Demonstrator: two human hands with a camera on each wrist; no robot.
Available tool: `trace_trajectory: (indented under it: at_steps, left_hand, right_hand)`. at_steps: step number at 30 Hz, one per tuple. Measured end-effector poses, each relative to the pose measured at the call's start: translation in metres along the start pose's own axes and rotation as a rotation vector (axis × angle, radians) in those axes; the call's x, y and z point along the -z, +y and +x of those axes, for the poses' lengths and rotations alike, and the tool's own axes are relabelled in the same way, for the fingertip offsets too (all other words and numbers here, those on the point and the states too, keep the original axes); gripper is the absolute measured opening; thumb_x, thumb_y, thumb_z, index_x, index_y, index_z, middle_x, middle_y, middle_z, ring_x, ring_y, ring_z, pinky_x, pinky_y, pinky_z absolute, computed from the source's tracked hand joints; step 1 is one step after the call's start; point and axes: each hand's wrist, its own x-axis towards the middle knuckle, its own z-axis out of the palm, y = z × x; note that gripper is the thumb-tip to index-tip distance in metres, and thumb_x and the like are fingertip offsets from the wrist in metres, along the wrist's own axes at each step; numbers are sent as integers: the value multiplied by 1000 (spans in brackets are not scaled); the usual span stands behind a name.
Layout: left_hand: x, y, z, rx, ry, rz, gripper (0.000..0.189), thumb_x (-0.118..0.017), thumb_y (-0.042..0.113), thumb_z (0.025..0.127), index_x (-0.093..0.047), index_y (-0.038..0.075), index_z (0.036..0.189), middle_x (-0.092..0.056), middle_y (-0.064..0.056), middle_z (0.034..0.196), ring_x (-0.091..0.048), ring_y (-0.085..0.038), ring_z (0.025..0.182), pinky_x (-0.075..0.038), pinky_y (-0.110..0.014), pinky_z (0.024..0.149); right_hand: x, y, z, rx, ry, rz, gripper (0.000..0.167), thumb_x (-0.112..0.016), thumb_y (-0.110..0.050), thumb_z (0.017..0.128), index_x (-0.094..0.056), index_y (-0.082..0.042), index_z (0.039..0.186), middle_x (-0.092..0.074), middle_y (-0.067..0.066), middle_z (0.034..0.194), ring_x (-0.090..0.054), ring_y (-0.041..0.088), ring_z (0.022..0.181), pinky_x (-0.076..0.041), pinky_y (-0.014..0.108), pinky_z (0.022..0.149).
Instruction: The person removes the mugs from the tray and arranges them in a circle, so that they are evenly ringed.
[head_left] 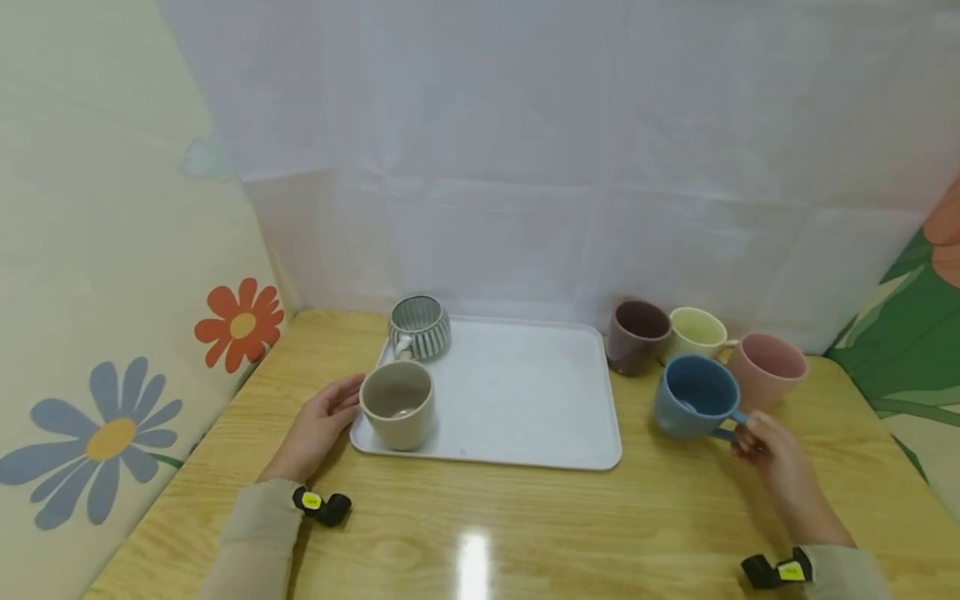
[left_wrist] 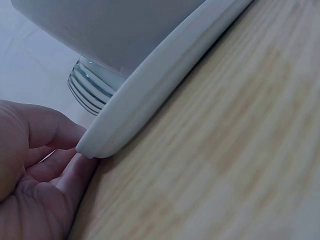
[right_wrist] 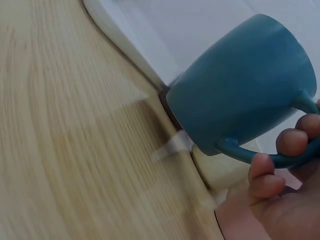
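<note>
My right hand (head_left: 776, 454) grips a blue mug (head_left: 693, 396) by its handle; in the right wrist view the mug (right_wrist: 245, 82) appears lifted just off the table, with fingers (right_wrist: 292, 141) curled round the handle. At the left, my left hand (head_left: 322, 425) is at the edge of a white tray (head_left: 525, 392). The left wrist view shows its thumb and fingers pinching the tray's rim (left_wrist: 145, 95). Beside that hand, a beige mug (head_left: 401, 408) stands on the tray's front left corner. Behind it is a ribbed grey-green mug (head_left: 420, 329), its handle turned forward.
Right of the tray stand a dark purple mug (head_left: 637, 337), a pale yellow-green mug (head_left: 697, 329) and a pink mug (head_left: 768, 367), close together behind the blue one. All rest on a wooden table (head_left: 525, 533). A white cloth (head_left: 510, 150) hangs along the back.
</note>
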Motion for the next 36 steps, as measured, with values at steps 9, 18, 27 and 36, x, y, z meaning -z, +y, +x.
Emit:
trace_trajectory:
  at_steps: [9,18,27,36]
  left_hand:
    - [-1,-2,2,-2,-5,17,54,-51,13,107,-34,2,157,-45,-21,154,-46,-18,137,-38,-5,96]
    - [0,2,0,19,-4,47,56,-52,20,107,-33,4,157,-45,-19,154,-48,-14,134,-38,-5,96]
    - [3,-3,1,0,-3,42,56,-52,17,107,-32,3,158,-44,-20,154,-47,10,120,-39,-5,94]
    - [-5,-5,6,-57,8,27,55,-53,17,107,-34,-3,155,-44,-26,152,-48,16,113,-40,-5,93]
  right_hand:
    - [31,1,-9,13,45,47,37,-27,-1,109,-37,0,73,-37,8,69,-39,20,64,-31,34,57]
    - [49,3,-15,-90,110,126,39,-30,-8,111,-39,-4,72,-39,5,68,-40,18,65,-39,28,59]
    - [62,5,-17,-136,139,148,41,-32,-9,111,-45,-7,72,-44,1,68,-40,16,63,-40,26,59]
    - [79,3,-20,-143,57,197,41,-23,-8,111,-37,-7,72,-29,8,70,-20,27,66,-25,33,57]
